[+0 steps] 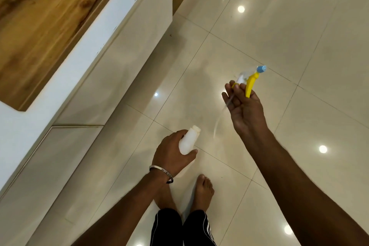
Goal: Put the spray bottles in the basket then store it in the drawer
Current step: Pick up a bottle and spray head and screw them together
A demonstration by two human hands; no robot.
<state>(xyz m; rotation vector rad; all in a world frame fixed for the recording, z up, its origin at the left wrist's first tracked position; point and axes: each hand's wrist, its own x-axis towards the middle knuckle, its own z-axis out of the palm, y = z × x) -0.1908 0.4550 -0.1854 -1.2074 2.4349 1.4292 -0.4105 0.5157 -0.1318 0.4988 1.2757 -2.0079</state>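
Glossy cream floor tiles [259,26] fill most of the frame; a white cabinet [111,50] runs along the upper left. Lower centre, the left hand [171,156] wraps a white bottle [188,141], open neck pointing up-right. Right of centre, the right hand [244,104] grips a yellow-triggered spray head [252,80], blue nozzle upper right, its tube trailing toward the bottle.

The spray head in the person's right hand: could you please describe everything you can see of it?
The spray head is detached from the white bottle, which the left hand holds separately. It looks plastic: yellow trigger, blue nozzle tip, whitish blurred body, and a thin clear dip tube trailing down. The right hand pinches it in the air above the floor.
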